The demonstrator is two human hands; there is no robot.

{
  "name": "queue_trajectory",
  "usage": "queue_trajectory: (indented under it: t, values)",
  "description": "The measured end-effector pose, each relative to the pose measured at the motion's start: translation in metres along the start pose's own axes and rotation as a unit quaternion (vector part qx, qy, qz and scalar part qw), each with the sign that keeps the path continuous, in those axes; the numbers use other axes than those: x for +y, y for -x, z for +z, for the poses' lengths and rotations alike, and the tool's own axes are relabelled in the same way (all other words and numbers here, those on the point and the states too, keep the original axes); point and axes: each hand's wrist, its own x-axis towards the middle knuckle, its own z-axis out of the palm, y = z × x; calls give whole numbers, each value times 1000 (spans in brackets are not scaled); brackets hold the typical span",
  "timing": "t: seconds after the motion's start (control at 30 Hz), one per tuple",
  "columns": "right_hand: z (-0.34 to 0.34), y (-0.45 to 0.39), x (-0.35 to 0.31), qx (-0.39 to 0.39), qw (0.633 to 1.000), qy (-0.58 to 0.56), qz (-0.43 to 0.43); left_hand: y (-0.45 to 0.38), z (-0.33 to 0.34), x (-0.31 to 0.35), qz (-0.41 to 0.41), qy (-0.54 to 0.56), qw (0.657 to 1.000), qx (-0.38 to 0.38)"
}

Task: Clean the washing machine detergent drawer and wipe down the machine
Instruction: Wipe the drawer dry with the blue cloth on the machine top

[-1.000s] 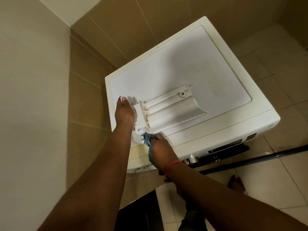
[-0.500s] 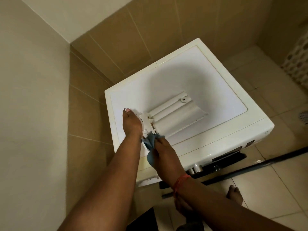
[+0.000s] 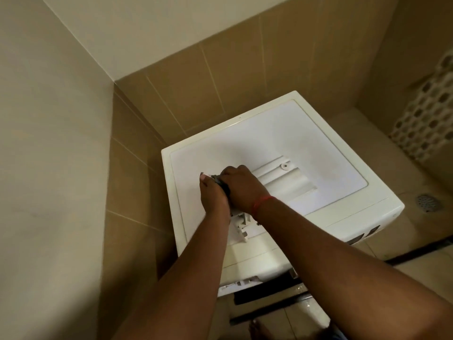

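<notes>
The white detergent drawer [image 3: 284, 182] lies upside down on top of the white washing machine [image 3: 331, 153], its near end jutting toward me. My right hand [image 3: 241, 186] grips a dark blue cloth [image 3: 221, 185] and presses it onto the drawer's left part. My left hand [image 3: 212, 195] rests against the drawer's left side, fingers stretched out along it. The middle of the drawer is hidden under my hands.
The machine stands in a corner with tan tiled walls at the left and behind. A white perforated basket [image 3: 431, 119] stands at the right. A floor drain [image 3: 427, 202] lies on the tiled floor right of the machine. My foot [image 3: 257, 330] shows below.
My right hand has carried the cloth from the drawer's near end up over its left part. My left hand stayed at the drawer's side. The camera has tilted, so the machine sits lower.
</notes>
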Motion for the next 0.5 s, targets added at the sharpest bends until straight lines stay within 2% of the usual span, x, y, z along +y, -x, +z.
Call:
queue_trajectory:
  t: [0.1, 0.27, 0.37, 0.43, 0.5]
  values:
    - [2, 14, 4, 7, 998, 19, -67, -1, 0, 0, 9, -5, 1000, 12]
    - [8, 64, 19, 19, 995, -48, -91, -7, 0, -5, 25, -46, 998, 42]
    - [0, 84, 27, -24, 991, -83, -106, -5, 1, -2, 55, -77, 994, 52]
    - [-16, 86, 35, -15, 992, -110, -68, -5, 1, -2, 62, -100, 991, 59]
    - [-30, 79, 44, 64, 990, -124, 25, -6, 1, -1, 78, -127, 987, 65]
